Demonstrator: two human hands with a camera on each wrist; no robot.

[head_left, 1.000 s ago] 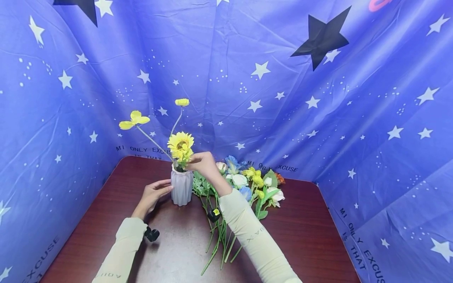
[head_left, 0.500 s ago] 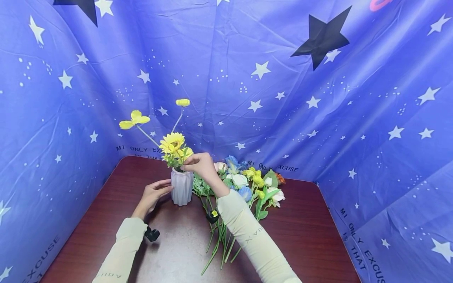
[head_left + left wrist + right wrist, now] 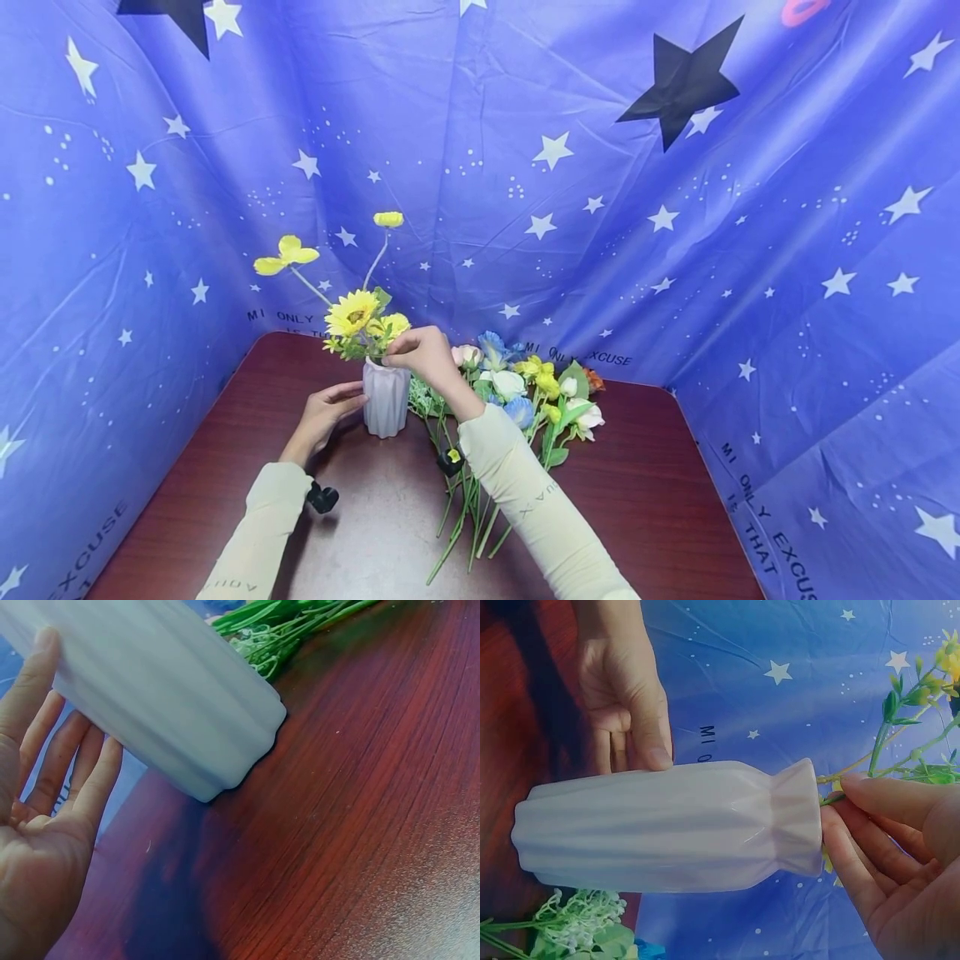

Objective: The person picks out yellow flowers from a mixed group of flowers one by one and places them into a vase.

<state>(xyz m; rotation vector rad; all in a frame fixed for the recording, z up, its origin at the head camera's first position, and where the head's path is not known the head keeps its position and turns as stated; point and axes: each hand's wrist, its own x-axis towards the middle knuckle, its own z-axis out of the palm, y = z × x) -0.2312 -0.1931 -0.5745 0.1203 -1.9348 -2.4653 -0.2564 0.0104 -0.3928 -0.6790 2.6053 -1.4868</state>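
A pale, pleated vase stands upright left of the table's middle, holding several yellow flowers. My left hand touches its left side with fingers fairly straight; in the left wrist view the thumb and fingertips meet the vase wall. At the mouth, my right hand pinches a green stem between thumb and fingers. A sunflower leans left over the rim, a second yellow bloom beside it. Two taller yellow flowers rise behind, one to the left and one higher. The stems inside the vase are hidden.
Right of the vase lies a loose pile of flowers, white, blue, yellow and orange, its green stems pointing toward me. My right forearm passes over it. A blue star-printed curtain encloses the dark red table.
The sunflower has swung left and slightly down, uncovering the yellow bloom beside it. My right hand has shifted slightly left at the vase mouth. The left hand and vase have stayed put.
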